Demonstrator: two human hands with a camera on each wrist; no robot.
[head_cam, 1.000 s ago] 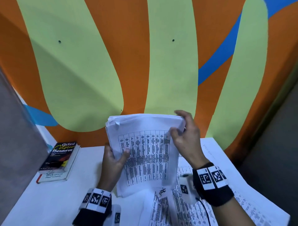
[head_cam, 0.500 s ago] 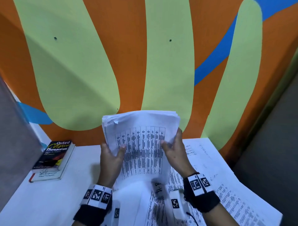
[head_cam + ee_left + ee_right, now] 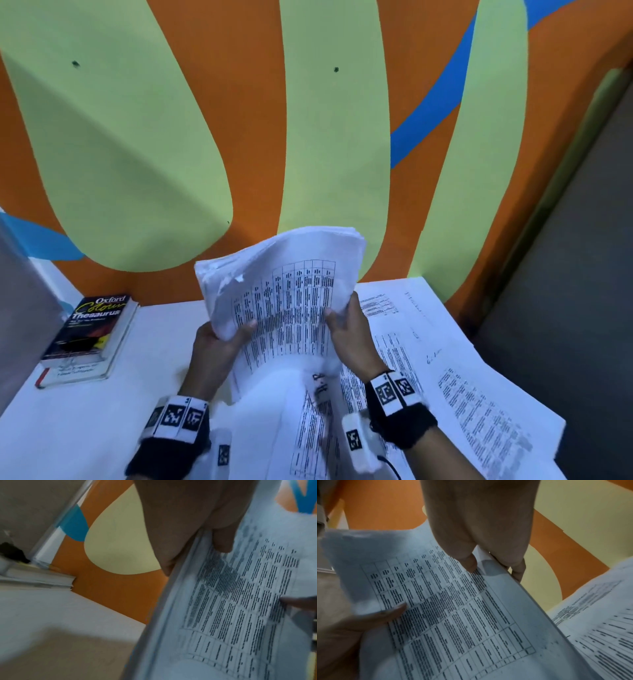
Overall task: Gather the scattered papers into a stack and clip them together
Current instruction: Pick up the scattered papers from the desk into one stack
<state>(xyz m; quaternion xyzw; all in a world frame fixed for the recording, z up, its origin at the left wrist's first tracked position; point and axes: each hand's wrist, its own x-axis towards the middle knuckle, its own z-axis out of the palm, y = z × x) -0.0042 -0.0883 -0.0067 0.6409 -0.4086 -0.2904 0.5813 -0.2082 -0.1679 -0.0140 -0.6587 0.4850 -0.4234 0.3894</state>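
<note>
A thick stack of white printed papers (image 3: 284, 294) stands upright over the white table (image 3: 102, 428), its top bent and leaning left. My left hand (image 3: 222, 342) grips its left edge, thumb on the front sheet, fingers behind. My right hand (image 3: 346, 329) grips the right edge the same way. In the left wrist view the thumb presses the stack (image 3: 231, 608) near its edge. The right wrist view shows my thumb on the table print of the stack (image 3: 453, 615) and fingers behind it. More loose printed sheets (image 3: 462, 377) lie flat on the table to the right. No clip is visible.
A black Oxford thesaurus (image 3: 90, 329) lies on another book at the table's left back corner. A painted orange, green and blue wall (image 3: 308, 137) stands right behind the table. A grey panel (image 3: 20, 308) borders the left side, dark floor the right.
My right hand slid from the stack's top right corner down to its right edge. The stack has dropped a little and its top now curls and tilts left.
</note>
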